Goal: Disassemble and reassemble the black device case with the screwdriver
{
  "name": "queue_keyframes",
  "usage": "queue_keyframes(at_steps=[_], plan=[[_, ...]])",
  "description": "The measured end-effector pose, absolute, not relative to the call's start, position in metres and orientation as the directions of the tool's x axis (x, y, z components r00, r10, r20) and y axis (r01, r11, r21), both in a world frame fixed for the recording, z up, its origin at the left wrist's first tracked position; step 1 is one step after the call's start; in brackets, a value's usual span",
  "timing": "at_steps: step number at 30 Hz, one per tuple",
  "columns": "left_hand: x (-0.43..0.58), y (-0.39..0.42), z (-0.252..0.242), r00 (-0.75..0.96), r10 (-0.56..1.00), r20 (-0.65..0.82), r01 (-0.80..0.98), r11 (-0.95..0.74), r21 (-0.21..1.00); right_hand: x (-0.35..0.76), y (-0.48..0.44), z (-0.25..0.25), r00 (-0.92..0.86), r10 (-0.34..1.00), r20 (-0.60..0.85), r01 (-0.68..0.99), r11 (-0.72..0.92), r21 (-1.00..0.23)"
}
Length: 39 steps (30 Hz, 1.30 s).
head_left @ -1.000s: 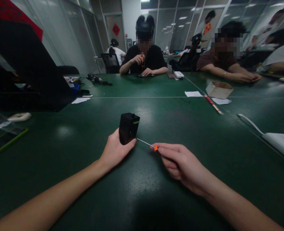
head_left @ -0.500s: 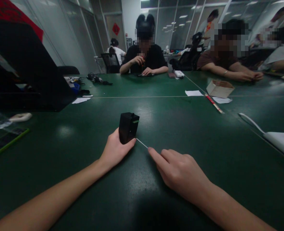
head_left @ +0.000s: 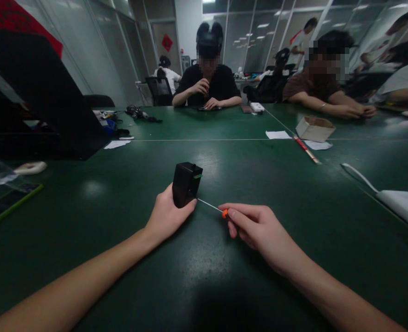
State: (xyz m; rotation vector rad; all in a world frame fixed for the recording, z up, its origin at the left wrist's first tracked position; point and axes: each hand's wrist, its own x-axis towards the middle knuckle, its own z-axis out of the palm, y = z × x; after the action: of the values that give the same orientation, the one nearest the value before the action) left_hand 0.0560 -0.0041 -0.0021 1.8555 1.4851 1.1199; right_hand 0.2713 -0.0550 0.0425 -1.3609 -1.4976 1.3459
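Observation:
My left hand (head_left: 171, 210) is closed around a black box-shaped device (head_left: 185, 184), which is held upright with a small green piece showing near its top right. My right hand (head_left: 254, 221) grips a screwdriver (head_left: 225, 213) by its orange and dark handle, between thumb and fingers. The screwdriver's thin metal shaft points left at the lower right face of the device, by my left thumb. Whether its tip touches the device, I cannot tell; the tip is small and partly hidden by the thumb.
Both hands are over a green table (head_left: 121, 193). A white power strip (head_left: 402, 205) lies at the right, a cardboard box (head_left: 315, 129) farther back. A green-edged dark object (head_left: 13, 207) is at the left. Two people sit across the table.
My right hand has rolled over, so the screwdriver's orange handle now shows and the thumb is on top. The device has shifted slightly right in my left hand.

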Motion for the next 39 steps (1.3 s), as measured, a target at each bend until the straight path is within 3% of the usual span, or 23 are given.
queue_keyframes(at_steps=[5,10,14,22,25,27,28,31,34,36,39], plan=[[0.056,-0.005,-0.002,0.073,0.952,0.296,0.538,-0.287,0.793,0.272,-0.062,0.041,-0.231,0.971,0.056,0.505,0.169,-0.846],[0.056,-0.005,-0.003,0.063,0.953,0.296,0.548,-0.281,0.788,0.27,-0.065,0.033,-0.36,0.882,0.305,0.593,0.468,-0.655],[0.056,-0.004,-0.004,0.044,0.958,0.283,0.548,-0.26,0.795,0.271,-0.065,0.024,-0.449,0.782,0.432,0.652,0.617,-0.44],[0.056,-0.003,-0.003,0.039,0.963,0.266,0.532,-0.246,0.81,0.275,-0.066,0.022,-0.617,0.664,0.423,0.725,0.688,-0.022],[0.054,-0.001,-0.002,0.043,0.972,0.231,0.497,-0.222,0.839,0.279,-0.063,0.024,-0.668,0.631,0.394,0.708,0.702,0.077],[0.052,0.002,-0.001,0.048,0.981,0.19,0.454,-0.191,0.87,0.281,-0.061,0.027,-0.648,0.65,0.397,0.711,0.703,0.011],[0.05,0.004,-0.001,0.055,0.984,0.167,0.423,-0.175,0.889,0.282,-0.059,0.028,-0.611,0.676,0.412,0.713,0.696,-0.083],[0.047,0.007,-0.003,0.116,0.987,0.114,0.296,-0.144,0.944,0.281,-0.055,0.033,-0.38,0.816,0.436,0.64,0.572,-0.513],[0.046,0.01,-0.007,0.193,0.975,0.107,0.15,-0.137,0.979,0.277,-0.052,0.036,-0.177,0.948,0.266,0.425,0.317,-0.848],[0.046,0.011,-0.01,0.233,0.965,0.117,0.05,-0.132,0.99,0.275,-0.051,0.035,-0.143,0.98,0.141,0.278,0.176,-0.944],[0.048,0.012,-0.011,0.28,0.952,0.127,-0.081,-0.108,0.991,0.272,-0.053,0.034,-0.138,0.988,0.072,0.157,0.094,-0.983]])
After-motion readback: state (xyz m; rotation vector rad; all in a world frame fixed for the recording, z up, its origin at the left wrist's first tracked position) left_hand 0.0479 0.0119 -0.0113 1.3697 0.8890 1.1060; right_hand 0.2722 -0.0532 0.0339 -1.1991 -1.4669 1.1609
